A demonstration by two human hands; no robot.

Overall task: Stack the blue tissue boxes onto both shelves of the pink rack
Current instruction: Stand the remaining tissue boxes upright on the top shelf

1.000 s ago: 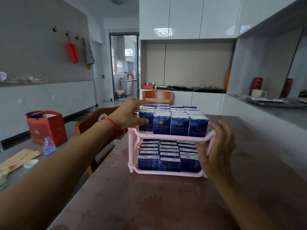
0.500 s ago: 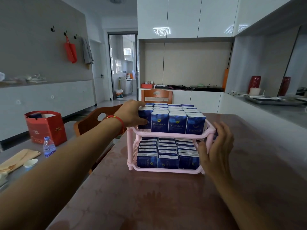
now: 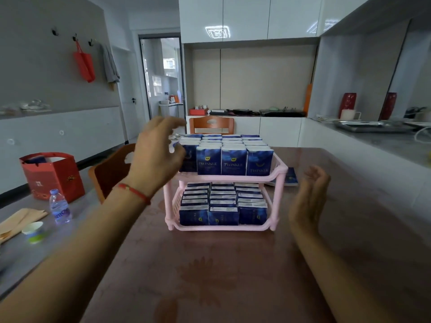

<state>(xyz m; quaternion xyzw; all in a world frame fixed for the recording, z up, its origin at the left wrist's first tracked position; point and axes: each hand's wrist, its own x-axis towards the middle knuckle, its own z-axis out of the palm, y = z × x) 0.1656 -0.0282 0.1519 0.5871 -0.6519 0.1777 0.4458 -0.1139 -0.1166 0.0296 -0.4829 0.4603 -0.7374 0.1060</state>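
Observation:
A pink two-shelf rack stands on the brown table. Blue tissue boxes fill its upper shelf in upright rows, and more blue boxes fill the lower shelf. My left hand hovers at the upper shelf's left corner, fingers loosely spread and holding nothing, partly hiding the leftmost box. My right hand is off the rack, to its right, fingers relaxed and empty. One blue tissue box lies flat on the table behind the rack's right side.
A wooden chair stands at the table's left edge, another chair at the far end. On the grey table to the left are a red gift bag, a water bottle and a small cup. A counter runs along the right.
Both hands have come away from the rack: the left lifted off the top-left box, and the right let go of the rack's right side and moved right. The view has come closer.

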